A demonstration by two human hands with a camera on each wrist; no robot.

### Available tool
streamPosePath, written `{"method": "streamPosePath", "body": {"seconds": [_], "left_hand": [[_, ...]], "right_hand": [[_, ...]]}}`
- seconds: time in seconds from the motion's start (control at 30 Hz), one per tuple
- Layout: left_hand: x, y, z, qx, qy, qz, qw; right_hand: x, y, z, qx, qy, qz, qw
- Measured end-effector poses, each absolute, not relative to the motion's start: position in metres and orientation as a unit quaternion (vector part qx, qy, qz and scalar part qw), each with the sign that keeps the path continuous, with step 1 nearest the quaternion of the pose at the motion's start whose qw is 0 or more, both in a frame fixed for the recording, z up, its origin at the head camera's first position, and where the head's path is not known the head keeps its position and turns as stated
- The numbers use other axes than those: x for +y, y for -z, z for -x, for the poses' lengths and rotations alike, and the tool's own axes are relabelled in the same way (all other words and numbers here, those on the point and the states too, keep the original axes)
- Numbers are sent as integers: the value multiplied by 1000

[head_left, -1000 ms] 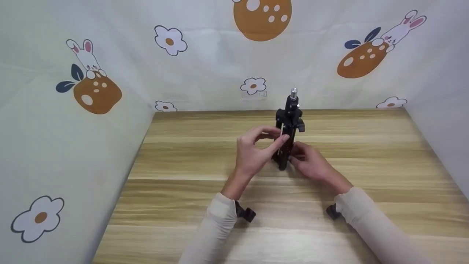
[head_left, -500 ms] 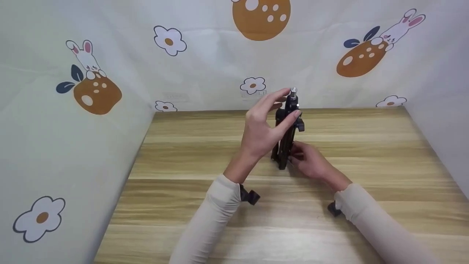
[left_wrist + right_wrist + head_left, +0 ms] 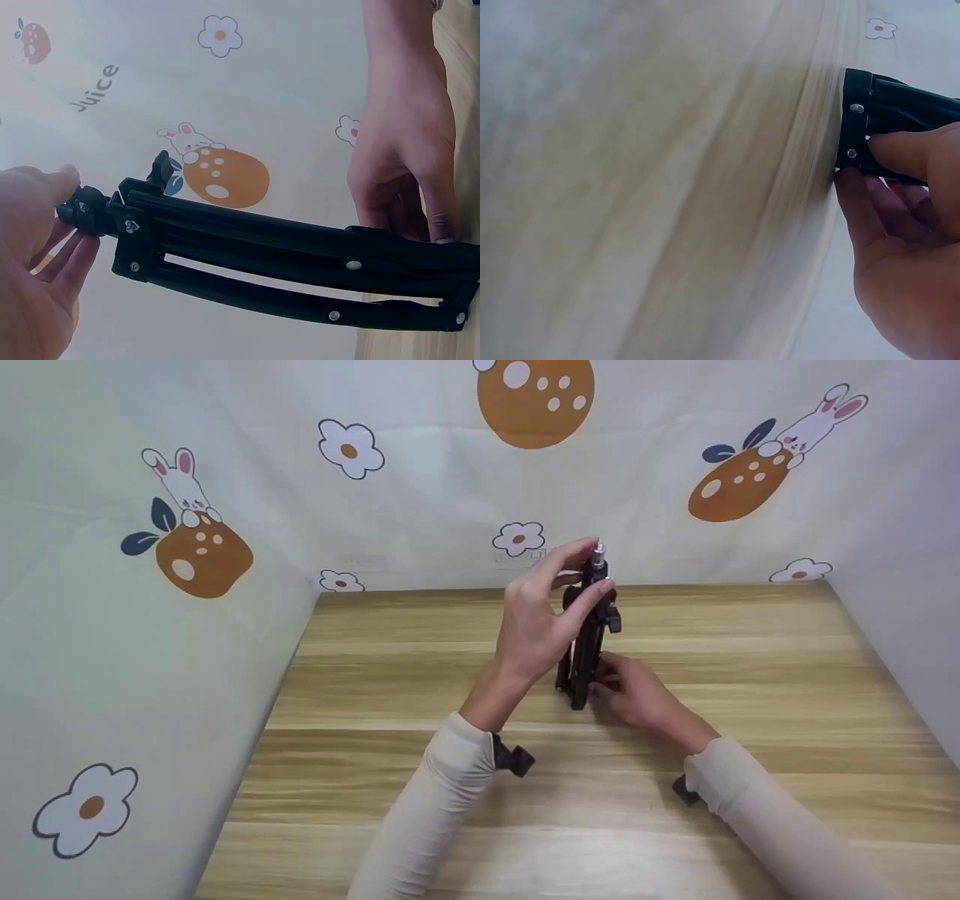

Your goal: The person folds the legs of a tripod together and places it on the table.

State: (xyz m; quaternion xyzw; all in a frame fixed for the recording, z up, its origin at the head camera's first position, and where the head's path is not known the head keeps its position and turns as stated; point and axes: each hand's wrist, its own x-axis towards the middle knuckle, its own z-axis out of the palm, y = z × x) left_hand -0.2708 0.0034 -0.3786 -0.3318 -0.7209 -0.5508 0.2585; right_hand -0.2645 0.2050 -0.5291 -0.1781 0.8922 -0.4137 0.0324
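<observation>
A black folded tripod stand (image 3: 583, 667) with a silver screw tip (image 3: 598, 555) stands upright on the wooden table, its legs drawn together. My left hand (image 3: 536, 622) grips its head just under the tip, thumb on the near side. In the left wrist view, the left fingers (image 3: 71, 262) close round the narrow black neck beside a side knob (image 3: 159, 169). Down at the foot, my right hand (image 3: 637, 694) pinches the lower legs. The right wrist view has the right thumb (image 3: 907, 150) against the riveted bottom end (image 3: 853, 131), with the other fingers underneath.
The wood-grain table (image 3: 390, 660) meets a pale cloth backdrop (image 3: 427, 510) printed with bunnies, oranges and flowers, close behind the stand. Cloth also lines the left and right sides. Each sleeve cuff carries a black wrist mount (image 3: 517, 760).
My left hand has risen from the middle of the legs to the tripod's head and now grips it. The right hand keeps its hold at the foot, and the stand stays in place.
</observation>
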Motion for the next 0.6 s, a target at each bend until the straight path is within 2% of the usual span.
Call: {"method": "streamPosePath", "body": {"seconds": [0.6], "left_hand": [[-7, 385, 268, -674, 601, 333, 273]], "right_hand": [[203, 524, 264, 900, 398, 174, 31]]}}
